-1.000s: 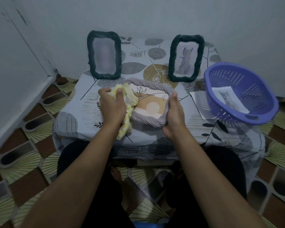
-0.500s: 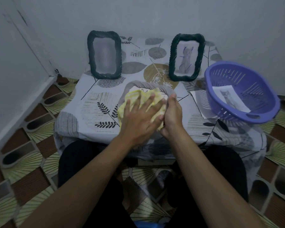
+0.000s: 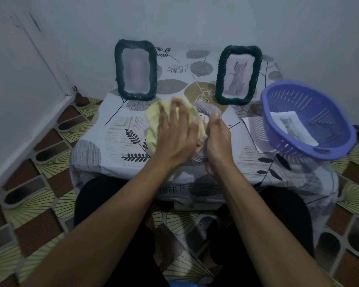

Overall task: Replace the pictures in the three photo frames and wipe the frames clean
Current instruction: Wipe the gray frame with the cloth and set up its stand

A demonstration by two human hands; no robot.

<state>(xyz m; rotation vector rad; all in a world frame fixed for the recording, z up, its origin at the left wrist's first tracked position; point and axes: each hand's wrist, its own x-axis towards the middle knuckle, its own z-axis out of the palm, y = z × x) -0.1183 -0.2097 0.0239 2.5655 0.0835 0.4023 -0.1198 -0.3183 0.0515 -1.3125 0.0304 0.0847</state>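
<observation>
Frames number three on the leaf-patterned tablecloth point(image 3: 116, 129): two dark ones stand upright at the back, the left dark frame point(image 3: 118, 67) with a blurred picture, the right dark frame point(image 3: 221, 79) with a cat drawing, and one grey frame point(image 3: 207, 109) sits nearer, between both hands and mostly hidden. One yellow cloth point(image 3: 153, 119) covers its face, pressed down by the left hand point(image 3: 174, 137) with fingers spread flat, not curled. The right hand point(image 3: 217, 139) grasps the grey frame's right edge, thumb up on its rim. One purple basket point(image 3: 311, 106) sits at the table's right, holding one cat picture point(image 3: 292, 127); one more paper sheet point(image 3: 255, 129) lies partly under it.
</observation>
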